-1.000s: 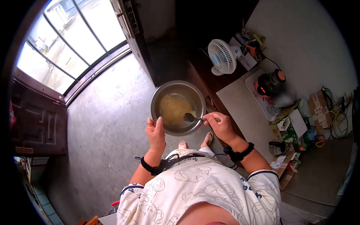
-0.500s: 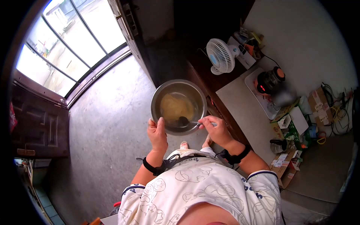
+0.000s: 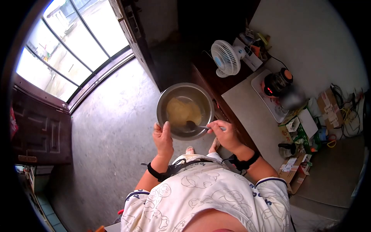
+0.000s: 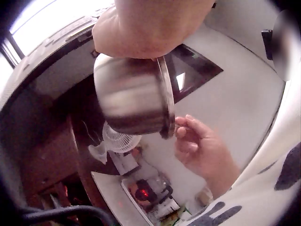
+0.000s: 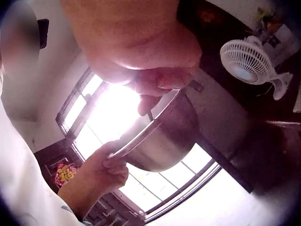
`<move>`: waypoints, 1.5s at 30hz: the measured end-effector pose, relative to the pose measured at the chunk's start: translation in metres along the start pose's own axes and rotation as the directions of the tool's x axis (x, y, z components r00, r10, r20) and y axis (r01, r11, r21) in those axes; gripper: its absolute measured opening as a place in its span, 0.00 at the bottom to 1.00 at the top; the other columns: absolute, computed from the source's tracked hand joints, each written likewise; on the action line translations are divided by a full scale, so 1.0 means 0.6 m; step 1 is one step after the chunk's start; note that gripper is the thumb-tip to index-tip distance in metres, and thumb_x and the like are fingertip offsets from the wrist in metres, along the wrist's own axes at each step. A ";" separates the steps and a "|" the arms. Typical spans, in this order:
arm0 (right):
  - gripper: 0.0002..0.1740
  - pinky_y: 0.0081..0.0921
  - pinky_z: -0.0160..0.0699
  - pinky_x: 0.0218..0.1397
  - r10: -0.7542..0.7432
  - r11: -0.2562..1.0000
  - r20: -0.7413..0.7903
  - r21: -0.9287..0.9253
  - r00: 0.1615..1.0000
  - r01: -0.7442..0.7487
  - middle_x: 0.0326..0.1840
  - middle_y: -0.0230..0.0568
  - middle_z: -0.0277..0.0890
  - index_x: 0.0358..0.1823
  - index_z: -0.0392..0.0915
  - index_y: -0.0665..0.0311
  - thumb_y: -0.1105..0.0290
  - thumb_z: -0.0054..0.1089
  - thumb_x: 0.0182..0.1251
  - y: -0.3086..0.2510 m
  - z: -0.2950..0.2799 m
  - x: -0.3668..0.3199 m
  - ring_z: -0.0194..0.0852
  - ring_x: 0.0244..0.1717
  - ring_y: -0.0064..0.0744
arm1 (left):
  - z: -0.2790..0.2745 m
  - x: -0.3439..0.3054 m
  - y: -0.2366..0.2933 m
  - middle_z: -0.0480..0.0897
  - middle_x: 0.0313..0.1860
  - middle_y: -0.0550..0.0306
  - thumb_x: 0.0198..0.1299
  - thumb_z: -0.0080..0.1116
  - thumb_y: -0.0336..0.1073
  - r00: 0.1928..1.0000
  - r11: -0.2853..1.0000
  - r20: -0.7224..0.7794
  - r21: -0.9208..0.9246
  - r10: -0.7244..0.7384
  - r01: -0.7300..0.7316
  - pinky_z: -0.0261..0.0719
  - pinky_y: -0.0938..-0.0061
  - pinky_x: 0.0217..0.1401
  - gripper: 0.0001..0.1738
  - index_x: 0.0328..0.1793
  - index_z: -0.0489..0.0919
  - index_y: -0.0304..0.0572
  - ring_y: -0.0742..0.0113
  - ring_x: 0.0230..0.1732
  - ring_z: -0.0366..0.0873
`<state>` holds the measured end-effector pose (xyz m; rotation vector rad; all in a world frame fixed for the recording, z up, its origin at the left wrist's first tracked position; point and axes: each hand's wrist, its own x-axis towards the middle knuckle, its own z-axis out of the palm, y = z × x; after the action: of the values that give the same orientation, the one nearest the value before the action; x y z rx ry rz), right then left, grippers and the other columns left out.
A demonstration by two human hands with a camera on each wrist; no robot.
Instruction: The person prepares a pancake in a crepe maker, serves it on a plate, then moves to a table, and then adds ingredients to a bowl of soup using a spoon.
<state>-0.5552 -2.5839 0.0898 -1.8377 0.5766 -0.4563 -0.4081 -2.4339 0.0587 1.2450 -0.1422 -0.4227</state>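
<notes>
A deep metal bowl (image 3: pixel 206 106) is held up in front of the body, above the floor. Inside lies a pale yellow, wet-looking mixture (image 3: pixel 181 110). My left hand (image 3: pixel 163 141) grips the near left rim, its thumb on top. Between the thumb and fingers of my right hand (image 3: pixel 227 135) is the handle of a dark-headed spoon (image 3: pixel 191 124), whose head dips into the near side of the mixture. The left wrist view shows the bowl's outer side (image 4: pixel 134 96), hiding its contents. From the right wrist, the left hand (image 5: pixel 101 174) appears at the rim.
To the right, a counter (image 3: pixel 247 98) bears a white fan (image 3: pixel 226 58), a lit kettle-like appliance (image 3: pixel 276 83) on a tray, a glass jug (image 3: pixel 286 150) and boxes (image 3: pixel 295 170). An open door (image 3: pixel 139 42) and bright barred panes (image 3: pixel 73 42) stand at the far left.
The spoon's head has shifted left and toward the body inside the bowl, the right hand moving slightly with it. The mixture's outline has changed. The left hand keeps its grip on the rim.
</notes>
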 end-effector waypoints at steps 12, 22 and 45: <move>0.10 0.18 0.73 0.34 -0.053 0.998 0.035 0.043 0.998 0.051 0.28 0.40 0.78 0.35 0.78 0.68 0.69 0.50 0.61 -0.006 0.021 0.021 0.78 0.29 0.26 | 0.003 0.011 -0.008 0.67 0.18 0.73 0.60 0.52 0.34 1.000 1.000 0.014 0.012 -0.018 0.018 0.50 0.88 0.13 0.09 0.28 0.66 0.50 0.88 0.14 0.55; 0.10 0.21 0.73 0.36 -0.067 0.998 0.054 0.026 0.996 0.065 0.26 0.39 0.78 0.35 0.78 0.68 0.69 0.51 0.61 -0.008 -0.002 0.035 0.77 0.30 0.26 | -0.010 0.018 -0.012 0.67 0.18 0.73 0.60 0.52 0.33 1.000 1.000 -0.002 -0.005 -0.026 0.026 0.50 0.88 0.12 0.10 0.28 0.65 0.50 0.88 0.14 0.55; 0.10 0.20 0.74 0.34 0.006 1.000 0.138 0.006 0.990 -0.007 0.29 0.41 0.78 0.35 0.78 0.68 0.68 0.57 0.58 0.007 0.029 0.036 0.77 0.31 0.26 | -0.025 0.023 -0.032 0.71 0.19 0.73 0.59 0.54 0.37 0.999 0.998 -0.034 -0.064 -0.024 0.022 0.50 0.89 0.13 0.08 0.30 0.68 0.51 0.87 0.13 0.57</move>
<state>-0.5286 -2.5843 0.0810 -1.8439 0.4860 -0.3233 -0.3947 -2.4309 0.0343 1.1921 -0.0841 -0.4223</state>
